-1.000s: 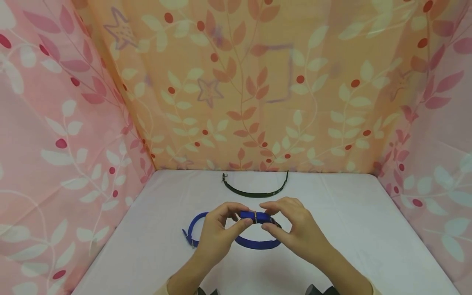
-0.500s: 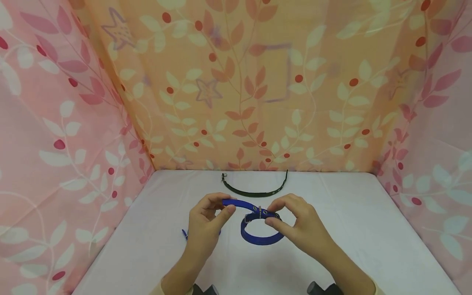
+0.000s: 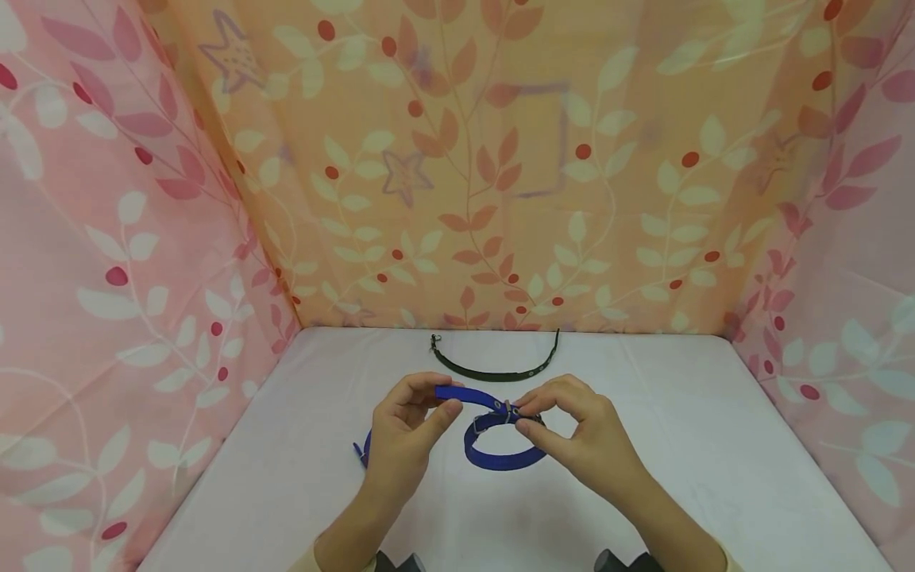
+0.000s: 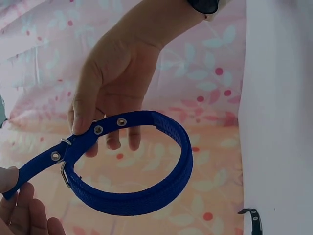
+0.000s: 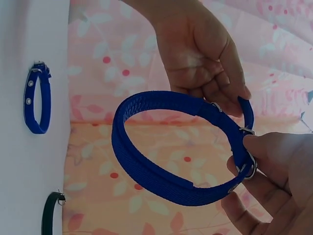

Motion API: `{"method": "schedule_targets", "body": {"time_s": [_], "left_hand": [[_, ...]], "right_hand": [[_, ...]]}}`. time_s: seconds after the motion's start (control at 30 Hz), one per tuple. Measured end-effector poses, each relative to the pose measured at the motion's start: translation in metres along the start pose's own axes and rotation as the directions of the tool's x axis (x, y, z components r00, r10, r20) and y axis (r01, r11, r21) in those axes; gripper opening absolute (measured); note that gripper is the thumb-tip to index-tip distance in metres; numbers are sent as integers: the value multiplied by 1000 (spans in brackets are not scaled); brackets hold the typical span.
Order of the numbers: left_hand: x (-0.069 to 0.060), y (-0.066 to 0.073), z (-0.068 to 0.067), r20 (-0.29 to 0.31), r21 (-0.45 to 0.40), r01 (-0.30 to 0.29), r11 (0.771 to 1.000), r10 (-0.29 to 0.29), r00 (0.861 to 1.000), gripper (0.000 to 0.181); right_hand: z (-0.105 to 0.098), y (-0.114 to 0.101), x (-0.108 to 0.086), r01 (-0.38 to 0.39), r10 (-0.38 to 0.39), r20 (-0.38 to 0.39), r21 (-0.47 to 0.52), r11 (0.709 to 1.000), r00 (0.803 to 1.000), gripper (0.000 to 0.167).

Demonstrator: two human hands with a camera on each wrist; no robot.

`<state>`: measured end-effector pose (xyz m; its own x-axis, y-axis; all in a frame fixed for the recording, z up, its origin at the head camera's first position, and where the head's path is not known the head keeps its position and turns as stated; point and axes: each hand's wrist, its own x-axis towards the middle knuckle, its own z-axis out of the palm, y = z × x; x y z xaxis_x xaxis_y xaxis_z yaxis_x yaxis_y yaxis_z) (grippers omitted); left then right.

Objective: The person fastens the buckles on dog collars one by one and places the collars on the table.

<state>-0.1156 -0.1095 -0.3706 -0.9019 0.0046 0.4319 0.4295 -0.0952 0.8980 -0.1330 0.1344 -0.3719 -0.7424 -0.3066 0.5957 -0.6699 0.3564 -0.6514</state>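
Note:
A blue dog collar (image 3: 503, 461), with metal eyelets, a buckle and a D-ring, is held in a loop above the table. My left hand (image 3: 403, 433) pinches the free end of its strap, which points left beyond the buckle. On the other side, my right hand (image 3: 589, 429) pinches the collar close to the buckle, as the right wrist view shows with the thumb (image 5: 264, 145) beside the metal. In the left wrist view the strap runs through the metal frame (image 4: 65, 142), one eyelet (image 4: 55, 155) past it.
A second blue collar (image 5: 45, 110), closed in a loop, lies on the white table (image 3: 250, 477), mostly hidden behind my left hand in the head view. Farther back lies a dark green collar (image 3: 493, 376), opened into a curve. Patterned cloth walls (image 3: 465, 238) surround the table.
My left hand moved left from near the buckle to the strap's end, drawing the strap out leftward. Over the last half second both hands barely moved.

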Motion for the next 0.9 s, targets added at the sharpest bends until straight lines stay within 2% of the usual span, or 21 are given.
{"method": "schedule_targets", "body": {"time_s": [0.2,0.33,0.47,0.57,0.67,0.8,0.9], "left_hand": [[0,-2,1,4,3,-1,1000,1,1000,30],[1,-5,3,34,47,63,997,-65,997,33],[0,-10,5,115,146,100,984,-118,986,32],[-1,-13,7,179,224,55,973,-97,979,29],[-3,-17,8,209,279,-10,960,-50,977,28],[-5,-20,11,190,321,-92,943,31,981,24],[-8,-21,14,157,349,-125,929,74,985,18]], "right_hand": [[0,1,-1,4,-4,2,20,1000,1000,20],[0,0,-1,-14,15,-27,32,999,1000,22],[0,-3,-2,-42,46,-50,62,997,998,23],[-1,-5,-2,-49,54,-56,88,995,997,23],[0,-6,-2,-46,52,-55,102,994,997,23],[2,-6,-2,-37,43,-54,110,993,998,23],[3,-5,-3,-35,41,-54,110,993,998,23]]}}
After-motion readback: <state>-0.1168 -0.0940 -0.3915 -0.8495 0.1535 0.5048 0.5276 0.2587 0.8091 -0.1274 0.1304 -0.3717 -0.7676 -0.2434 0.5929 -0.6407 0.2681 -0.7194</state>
